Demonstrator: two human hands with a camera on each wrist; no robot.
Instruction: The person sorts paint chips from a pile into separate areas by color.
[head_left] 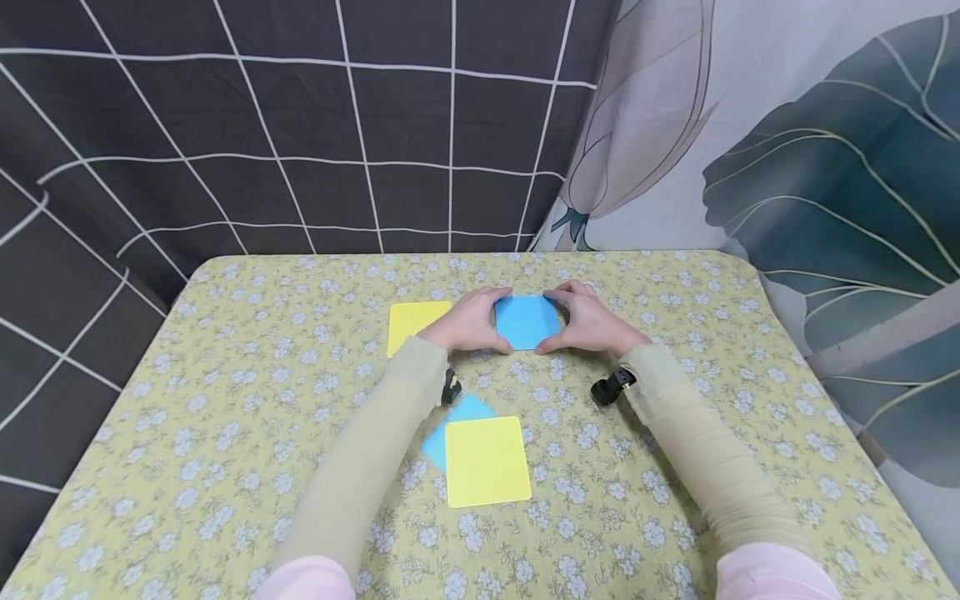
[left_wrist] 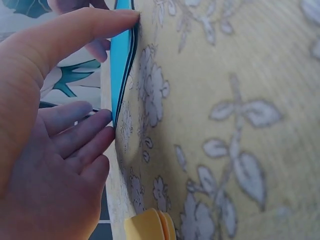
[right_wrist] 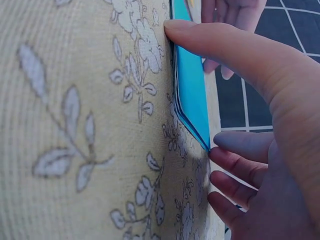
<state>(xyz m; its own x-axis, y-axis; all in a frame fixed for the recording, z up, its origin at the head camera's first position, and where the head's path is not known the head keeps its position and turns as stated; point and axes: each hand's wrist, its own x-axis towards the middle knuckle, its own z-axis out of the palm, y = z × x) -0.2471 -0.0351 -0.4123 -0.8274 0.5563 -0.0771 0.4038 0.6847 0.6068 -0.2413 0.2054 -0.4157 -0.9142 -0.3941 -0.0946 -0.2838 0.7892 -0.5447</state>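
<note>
1. Head view: the tabletop [head_left: 247,417] wears a yellow cloth with pale flowers. In its far part, a little right of the middle, lies a blue stack [head_left: 527,323] of square cards.
2. Head view: the left hand [head_left: 472,321] is at the stack's left side and the right hand [head_left: 588,321] at its right side. Each hand grips the stack at its edge, with the thumb at the near corner and the fingers toward the far corner.
3. Head view: just left of the left hand, and partly hidden by it, is a yellow pile [head_left: 411,323]. Nearer, around the middle, 1 yellow card [head_left: 487,462] lies over a blue card [head_left: 465,408], which is turned at an angle and shows its far and left parts.
4. Head view: a dark curtain [head_left: 300,108] with white lines hangs on the far and left sides; a pale curtain [head_left: 862,208] with large leaves hangs on the right.
5. Left wrist view: the left thumb [left_wrist: 95,27] presses 1 edge of the blue stack, and the fingertips touch it farther along. More than 1 layer shows at the stack's edge. The yellow pile also shows layered edges.
6. Right wrist view: the right thumb [right_wrist: 225,40] presses the stack's near edge, while the index finger touches its far corner; the other fingers are spread beside it. Several thin layers show here too.
</note>
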